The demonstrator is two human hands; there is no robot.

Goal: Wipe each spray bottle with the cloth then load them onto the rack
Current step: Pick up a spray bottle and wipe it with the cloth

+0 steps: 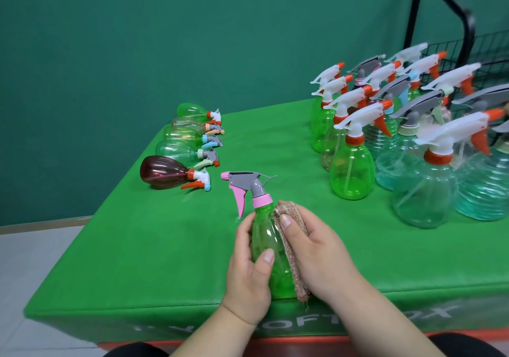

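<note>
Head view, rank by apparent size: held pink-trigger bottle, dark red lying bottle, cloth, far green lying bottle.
1. pink-trigger bottle, nearest the camera.
2. dark red bottle and cloth: about alike, cloth partly hidden by the right hand.
3. far green bottle, farthest away, so true size unsure.

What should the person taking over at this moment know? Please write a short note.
Left hand holds the green bottle with the pink trigger, above the near edge of the table. Right hand grips the cloth against its side: wiping is under way.
Five bottles lie in a row at far left; many bottles stand at right, before the rack.
Left to do: finish this bottle, wipe the others, load all. Which are already wiped cannot be told.
</note>
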